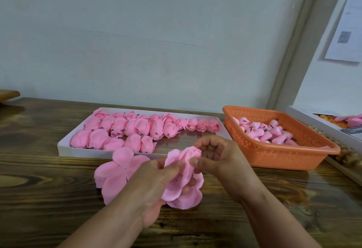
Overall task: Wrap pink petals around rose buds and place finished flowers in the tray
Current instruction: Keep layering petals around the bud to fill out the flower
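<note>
Hands: left [156, 181], right [217, 157] pinch pink petals [186, 169].

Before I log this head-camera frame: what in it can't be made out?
- Rose bud: hidden, if present, inside the pink fabric petals gripped by the left hand and right hand.
- Contents of the white box at far right: cut off by the frame edge.
- Printed paper sheet on the wall: text too blurred and small.
</note>
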`<state>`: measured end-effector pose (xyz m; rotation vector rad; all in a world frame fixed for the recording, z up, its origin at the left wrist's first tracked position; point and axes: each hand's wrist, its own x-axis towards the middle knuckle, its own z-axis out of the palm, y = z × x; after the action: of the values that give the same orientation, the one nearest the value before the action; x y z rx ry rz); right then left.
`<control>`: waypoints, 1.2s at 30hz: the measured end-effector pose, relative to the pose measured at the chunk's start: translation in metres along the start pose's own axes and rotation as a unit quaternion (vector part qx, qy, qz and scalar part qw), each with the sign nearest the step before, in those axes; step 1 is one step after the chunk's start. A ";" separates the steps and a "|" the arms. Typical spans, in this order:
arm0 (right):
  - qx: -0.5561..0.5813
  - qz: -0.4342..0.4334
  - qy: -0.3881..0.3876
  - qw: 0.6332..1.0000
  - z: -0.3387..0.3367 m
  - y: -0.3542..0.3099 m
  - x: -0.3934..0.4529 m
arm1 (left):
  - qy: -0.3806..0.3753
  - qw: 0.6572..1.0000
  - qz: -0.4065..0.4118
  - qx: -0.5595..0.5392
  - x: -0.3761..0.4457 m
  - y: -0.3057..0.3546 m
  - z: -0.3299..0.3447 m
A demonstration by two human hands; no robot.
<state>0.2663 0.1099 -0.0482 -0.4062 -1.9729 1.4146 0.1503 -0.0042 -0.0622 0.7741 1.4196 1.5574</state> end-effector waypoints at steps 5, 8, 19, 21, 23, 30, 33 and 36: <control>0.019 0.045 0.032 0.998 0.009 0.007 -0.004 | 0.023 1.000 0.006 -0.015 0.001 -0.002 -0.001; 0.018 0.042 0.070 0.997 0.016 0.010 -0.007 | 0.038 0.999 0.000 -0.021 0.002 -0.005 -0.001; 0.073 -0.022 0.093 0.993 0.026 0.011 -0.015 | 0.091 0.995 -0.002 -0.033 -0.001 -0.004 0.002; 0.088 -0.020 0.092 0.992 0.025 0.012 -0.015 | 0.084 0.996 0.002 -0.035 -0.001 -0.003 0.002; 0.092 -0.008 0.078 0.993 0.024 0.014 -0.014 | 0.078 0.996 0.007 -0.041 -0.002 -0.003 0.002; 0.125 0.049 0.010 0.991 0.013 0.016 -0.010 | 0.049 0.996 0.007 -0.077 -0.004 -0.004 0.001; 0.137 0.036 0.008 0.990 0.016 0.017 -0.009 | 0.043 0.996 0.015 -0.080 -0.004 -0.003 0.003; 0.164 0.026 0.018 0.986 0.019 0.017 -0.009 | 0.044 0.994 0.022 -0.093 -0.005 -0.002 0.006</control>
<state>0.2583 0.0971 -0.0706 -0.3295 -1.6710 1.7166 0.1581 -0.0061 -0.0631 0.6355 1.3048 1.7492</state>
